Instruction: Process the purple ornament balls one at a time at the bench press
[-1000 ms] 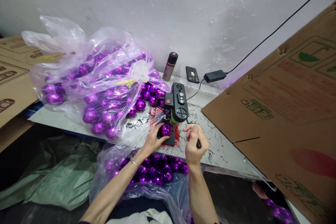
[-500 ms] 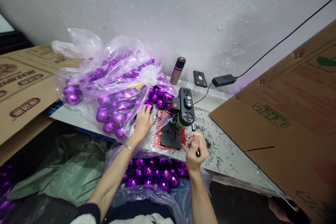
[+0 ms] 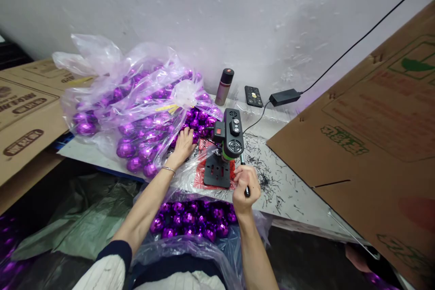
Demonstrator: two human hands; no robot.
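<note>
My left hand (image 3: 184,146) reaches to the mouth of a clear plastic bag, its fingers stretched out onto shiny purple disco-ball ornaments (image 3: 200,120). Its fingertips are partly lost among the balls. Wrapped around the black-gripped lever handle (image 3: 247,191) is my right hand (image 3: 245,186), closed in a fist. The lever belongs to a small black bench press (image 3: 234,133) with a red switch and a slotted base plate (image 3: 216,173). Red plastic sheet (image 3: 200,176) lies beneath that base.
A big clear bag of purple balls (image 3: 136,118) covers the table's left. More balls (image 3: 190,219) lie in an open bag at my lap. A bottle (image 3: 224,87), phone (image 3: 253,96) and power adapter (image 3: 284,97) stand by the wall. Black scraps (image 3: 268,176) litter the right; cardboard boxes (image 3: 367,145) flank both sides.
My left hand has moved slightly farther in among the purple balls, and its fingers have shifted off the nearest one. My right hand stays on the lever. The whole view has shifted a little.
</note>
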